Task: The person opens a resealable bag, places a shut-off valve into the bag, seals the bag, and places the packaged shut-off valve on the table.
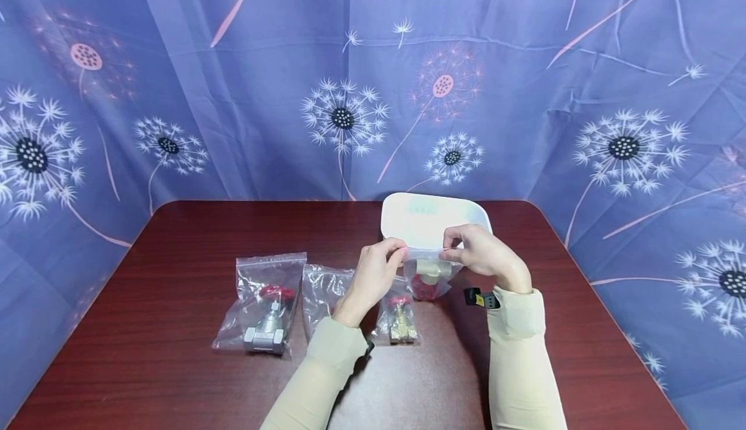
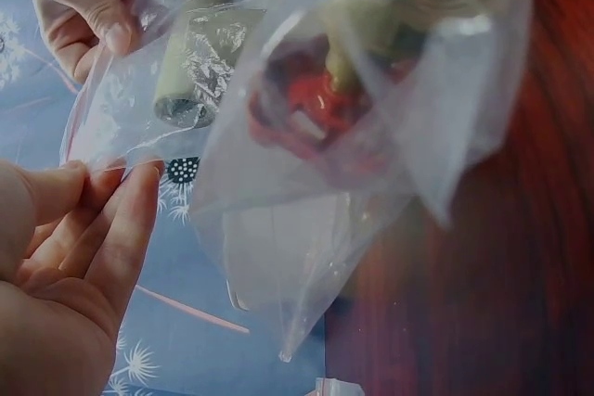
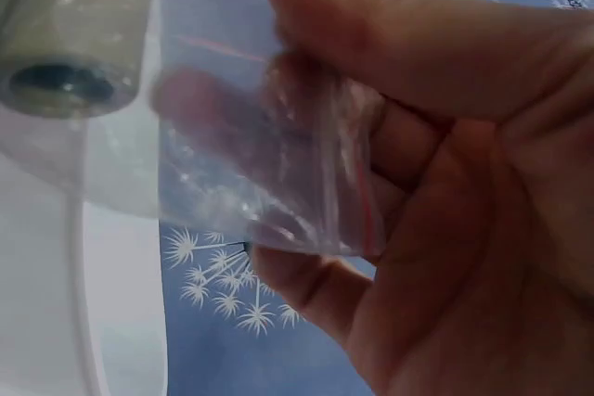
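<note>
Both hands hold a clear zip bag (image 1: 410,271) by its top edge, near the front of a white plastic bin. My left hand (image 1: 373,278) pinches one end of the edge between thumb and fingers. At the other end, the thumb and fingers of my right hand (image 1: 480,252) grip the film, as the right wrist view shows close up. Inside the bag hangs a valve with a dull olive-brass body (image 1: 432,269) and a red handwheel (image 2: 320,104) below it.
The white bin (image 1: 402,213) stands at the back of the dark red-brown table (image 1: 175,274). Left of the hands lie a bagged silver valve (image 1: 267,329), another clear bag (image 1: 320,287) partly behind my left hand, and a bagged small brass valve (image 1: 402,328). A patterned blue curtain (image 1: 280,61) hangs behind.
</note>
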Demonstrator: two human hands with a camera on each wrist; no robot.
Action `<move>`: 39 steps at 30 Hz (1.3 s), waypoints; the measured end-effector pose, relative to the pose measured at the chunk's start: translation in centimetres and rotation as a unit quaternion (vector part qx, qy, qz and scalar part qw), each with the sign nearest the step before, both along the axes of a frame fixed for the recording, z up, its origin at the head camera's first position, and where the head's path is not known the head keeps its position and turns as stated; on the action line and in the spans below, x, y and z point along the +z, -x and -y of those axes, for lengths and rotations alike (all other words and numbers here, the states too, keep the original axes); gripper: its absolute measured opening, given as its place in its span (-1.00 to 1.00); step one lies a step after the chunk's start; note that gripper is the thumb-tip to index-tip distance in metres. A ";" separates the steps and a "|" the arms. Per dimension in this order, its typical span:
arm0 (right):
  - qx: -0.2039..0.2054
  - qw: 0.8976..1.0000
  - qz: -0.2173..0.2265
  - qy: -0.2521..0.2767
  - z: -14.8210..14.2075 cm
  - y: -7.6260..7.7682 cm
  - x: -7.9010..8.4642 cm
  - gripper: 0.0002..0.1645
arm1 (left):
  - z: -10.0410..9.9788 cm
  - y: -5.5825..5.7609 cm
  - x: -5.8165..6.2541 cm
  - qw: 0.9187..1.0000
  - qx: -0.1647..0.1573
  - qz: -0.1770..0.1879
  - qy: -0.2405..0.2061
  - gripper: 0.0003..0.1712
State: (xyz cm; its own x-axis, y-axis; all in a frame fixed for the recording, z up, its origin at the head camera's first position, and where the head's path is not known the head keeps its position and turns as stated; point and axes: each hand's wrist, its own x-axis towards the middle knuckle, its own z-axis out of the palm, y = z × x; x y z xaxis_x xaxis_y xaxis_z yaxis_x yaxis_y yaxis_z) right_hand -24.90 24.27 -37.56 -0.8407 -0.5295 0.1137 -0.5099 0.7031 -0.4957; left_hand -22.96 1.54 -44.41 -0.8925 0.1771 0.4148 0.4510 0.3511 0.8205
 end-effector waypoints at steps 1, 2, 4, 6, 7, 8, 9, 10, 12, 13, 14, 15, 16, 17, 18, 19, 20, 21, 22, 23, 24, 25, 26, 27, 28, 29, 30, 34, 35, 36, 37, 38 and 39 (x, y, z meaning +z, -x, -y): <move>0.002 1.000 -0.001 0.001 0.0 0.0 0.0 -0.68 | 0.0 0.0 0.0 1.000 0.001 0.000 0.001 -0.87; 0.001 1.000 0.001 0.002 0.0 0.0 0.0 -0.67 | 0.0 0.0 0.0 1.000 0.002 0.000 0.003 -0.87; -0.003 1.000 0.009 0.004 0.0 -0.1 0.0 -0.67 | 0.0 -0.1 0.1 1.000 0.004 0.001 0.007 -0.87; -0.011 1.000 0.017 0.001 0.0 -0.1 0.1 -0.69 | 0.0 -0.1 0.1 1.000 0.004 0.002 0.010 -0.86; -0.014 1.000 0.021 0.000 0.0 -0.1 0.1 -0.70 | 0.0 -0.1 0.1 1.000 0.004 0.002 0.011 -0.86; -0.018 1.000 0.024 -0.001 -0.1 -0.1 0.1 -0.72 | 0.0 -0.2 0.1 1.000 0.003 0.002 0.009 -0.86; -0.021 0.999 0.028 -0.003 -0.1 0.0 0.1 -0.74 | 0.0 -0.2 0.1 1.000 0.003 0.001 0.008 -0.86; -0.022 0.999 0.032 -0.003 -0.2 0.0 0.1 -0.75 | 0.0 -0.1 0.1 1.000 0.003 0.000 0.007 -0.86; -0.025 0.999 0.037 -0.004 -0.5 0.1 0.0 -0.76 | 0.1 -0.1 0.1 1.000 0.003 -0.001 0.005 -0.86; -0.026 0.999 0.038 -0.003 -0.5 0.1 0.0 -0.75 | 0.1 -0.1 0.1 1.000 0.003 -0.001 0.005 -0.87; -0.027 0.999 0.037 -0.002 -0.6 0.1 0.0 -0.75 | 0.1 -0.1 0.0 1.000 0.003 -0.002 0.005 -0.87; -0.026 0.999 0.036 0.002 -0.6 0.1 0.0 -0.73 | 0.1 -0.1 0.1 1.000 0.004 -0.003 0.005 -0.87; -0.025 0.999 0.033 0.004 -0.7 0.1 0.0 -0.72 | 0.1 -0.1 0.1 1.000 0.004 -0.002 0.005 -0.87; -0.024 0.999 0.029 0.006 -0.7 0.1 0.0 -0.71 | 0.1 -0.1 0.1 1.000 0.003 -0.002 0.005 -0.87; -0.022 0.999 0.026 0.007 -0.6 0.1 0.0 -0.69 | 0.1 0.0 0.1 1.000 0.003 -0.003 0.004 -0.87; -0.022 0.999 0.024 0.007 -0.6 0.1 0.0 -0.68 | 0.1 -0.1 0.1 1.000 0.003 -0.004 0.003 -0.87; -0.022 0.999 0.023 0.008 -0.6 0.1 0.0 -0.68 | 0.1 -0.1 0.1 1.000 0.003 -0.004 0.003 -0.87; -0.023 0.999 0.023 0.010 -0.6 0.1 0.1 -0.68 | 0.1 -0.1 0.1 1.000 0.002 -0.004 0.003 -0.87; -0.024 0.999 0.025 0.011 -0.6 0.0 0.1 -0.69 | 0.1 0.0 0.1 1.000 0.003 -0.003 0.003 -0.87; -0.026 0.999 0.026 0.011 -0.6 0.0 0.1 -0.70 | 0.1 -0.1 0.1 1.000 0.003 -0.002 0.004 -0.87; -0.027 0.999 0.030 0.013 -0.7 0.0 0.1 -0.71 | 0.1 -0.1 0.1 1.000 0.004 -0.001 0.006 -0.87; -0.028 0.999 0.034 0.014 -0.7 0.0 0.1 -0.72 | 0.1 -0.1 0.1 1.000 0.004 0.000 0.007 -0.87; -0.029 0.999 0.038 0.014 -0.8 0.0 0.1 -0.74 | 0.1 -0.1 0.1 1.000 0.004 0.001 0.008 -0.87; -0.030 0.999 0.042 0.014 -0.9 0.0 0.1 -0.75 | 0.1 -0.1 0.1 1.000 0.004 0.001 0.008 -0.87; -0.030 0.998 0.046 0.012 -1.0 0.1 0.1 -0.77 | 0.1 -0.1 0.1 1.000 0.004 0.001 0.008 -0.87; -0.031 0.998 0.048 0.008 -1.1 0.1 0.1 -0.78 | 0.2 -0.1 0.1 1.000 0.004 0.001 0.006 -0.87; -0.031 0.998 0.047 0.005 -1.2 0.1 0.0 -0.78 | 0.2 -0.1 0.1 1.000 0.005 0.000 0.005 -0.87; -0.037 0.999 0.033 -0.005 -1.5 0.1 -0.1 -0.76 | 0.2 0.0 0.1 1.000 0.004 -0.001 0.001 -0.87; -0.038 0.999 0.029 -0.004 -1.5 0.1 -0.1 -0.75 | 0.2 0.0 0.1 1.000 0.004 -0.002 0.002 -0.87; -0.037 0.999 0.025 -0.002 -1.5 0.1 -0.1 -0.74 | 0.2 0.0 0.1 1.000 0.004 -0.002 0.003 -0.87; -0.039 0.999 0.025 0.001 -1.5 0.1 -0.2 -0.74 | 0.2 0.0 0.1 1.000 0.003 -0.002 0.004 -0.87; -0.039 0.999 0.025 0.004 -1.5 0.1 -0.2 -0.73 | 0.2 0.0 0.1 1.000 0.004 -0.003 0.005 -0.87; -0.040 0.999 0.025 0.006 -1.5 0.1 -0.2 -0.73 | 0.2 0.0 0.1 1.000 0.005 -0.003 0.006 -0.87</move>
